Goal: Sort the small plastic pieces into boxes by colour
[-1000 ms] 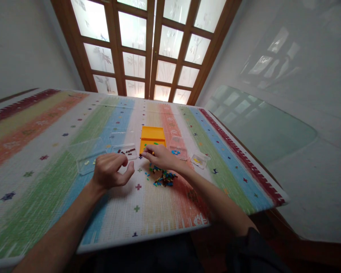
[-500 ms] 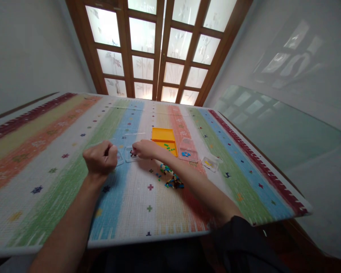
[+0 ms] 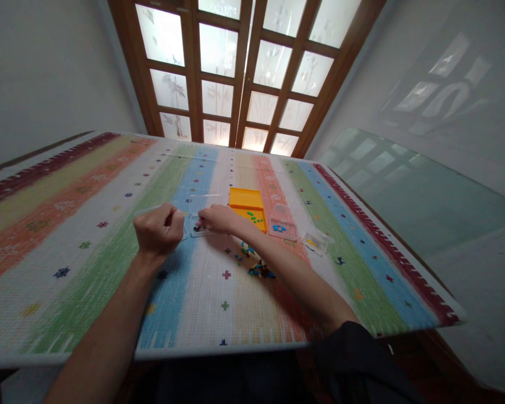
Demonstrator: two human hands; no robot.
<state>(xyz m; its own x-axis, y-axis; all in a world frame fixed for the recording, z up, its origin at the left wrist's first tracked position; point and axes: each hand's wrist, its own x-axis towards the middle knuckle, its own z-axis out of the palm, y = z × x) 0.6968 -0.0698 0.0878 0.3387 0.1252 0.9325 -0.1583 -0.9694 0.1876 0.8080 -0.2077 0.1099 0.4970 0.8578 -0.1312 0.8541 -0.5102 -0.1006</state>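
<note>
My right hand (image 3: 219,219) reaches down into a clear plastic box (image 3: 198,232) with dark small pieces (image 3: 197,226) in it. Its fingers are closed together, and whatever lies between them is hidden. My left hand (image 3: 159,230) is a closed fist held over another clear box (image 3: 186,229), mostly hidden behind it; I cannot make out what it holds. Under my right forearm lies a pile of small multicoloured building bricks (image 3: 261,270), with a few loose ones (image 3: 238,259) beside it.
An open orange box (image 3: 246,197) holds green bricks (image 3: 252,217). Right of it are a clear box with blue bricks (image 3: 279,228) and another with yellow pieces (image 3: 312,243). A striped cloth (image 3: 206,314) covers the table, with wooden glazed doors (image 3: 239,101) beyond.
The view has shifted slightly. My left fist has moved a little to the right, nearer the right hand. My right hand stays at the box with dark pieces.
</note>
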